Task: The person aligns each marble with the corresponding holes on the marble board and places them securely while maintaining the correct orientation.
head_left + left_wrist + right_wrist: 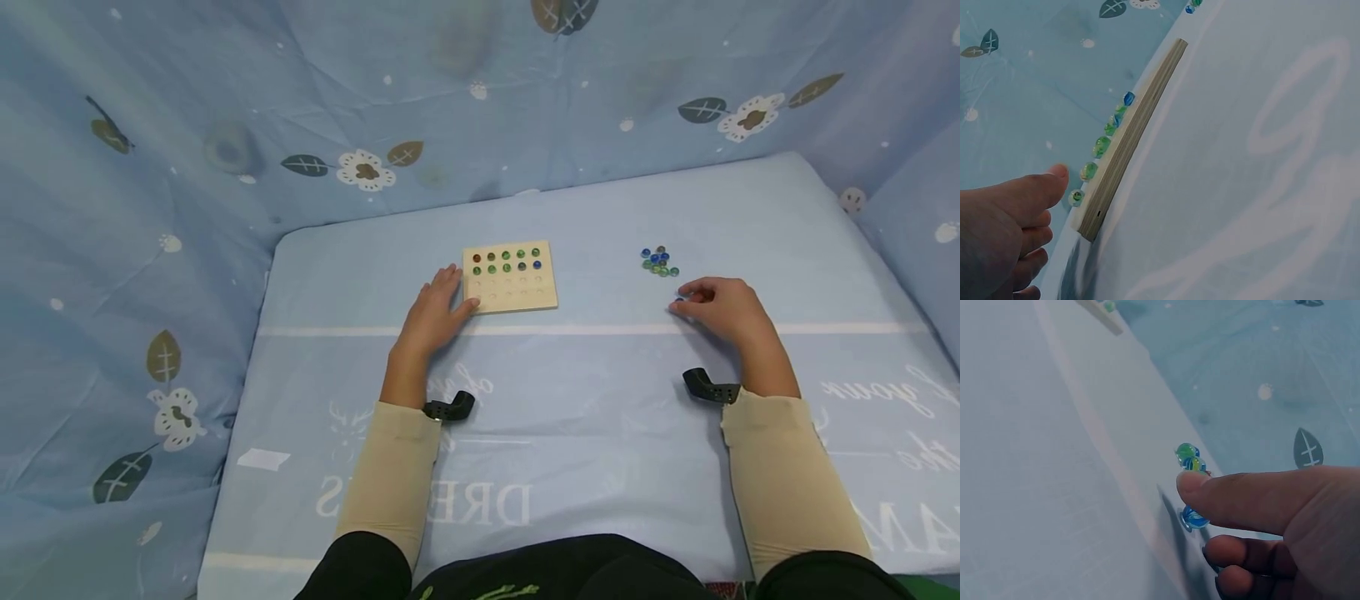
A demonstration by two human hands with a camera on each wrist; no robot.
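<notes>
My left hand (433,315) lies beside a pale wooden board (517,289), its thumb at the near-left corner and its fingers along the left edge. Glass marbles (506,267), mostly green, fill the two far rows of hollows; the nearer hollows hold none. In the left wrist view the board (1133,144) appears edge-on, with marbles standing above its top. Off to the right, my right hand (720,310) pinches a blue marble (679,299) between thumb and fingers. That blue marble (1195,517) shows below the thumb in the right wrist view, partly covered.
A loose cluster of blue and green marbles (656,260) lies just beyond my right hand. A blue cloth with a pale stripe (600,330) covers the table. Patterned fabric (465,108) rises behind it. Black wrist mounts (450,407) sit on both wrists.
</notes>
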